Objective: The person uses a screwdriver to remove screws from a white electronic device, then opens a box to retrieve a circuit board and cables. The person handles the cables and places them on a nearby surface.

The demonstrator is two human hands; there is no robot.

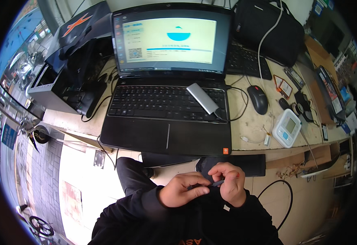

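Both hands are held together over my lap, below the desk's front edge. My left hand point(183, 190) pinches one end of a small dark grey object point(217, 183), possibly a pen or a cable part; its kind is not plain. The other end lies at the fingers of my right hand point(230, 183), which are curled around it. A red mark shows on the right hand. Beyond the hands stands an open black laptop point(166, 134), its screen lit. A silver metal enclosure point(202, 98) with a cable at its lower end lies across the laptop's keyboard.
Right of the laptop are a black computer mouse point(257, 99), a white device with a small display point(286, 128) and a short white cable point(252, 140). A black bag point(270, 27) stands behind. An open metal case point(56, 95) is on the left. A black cable loops beside my right arm.
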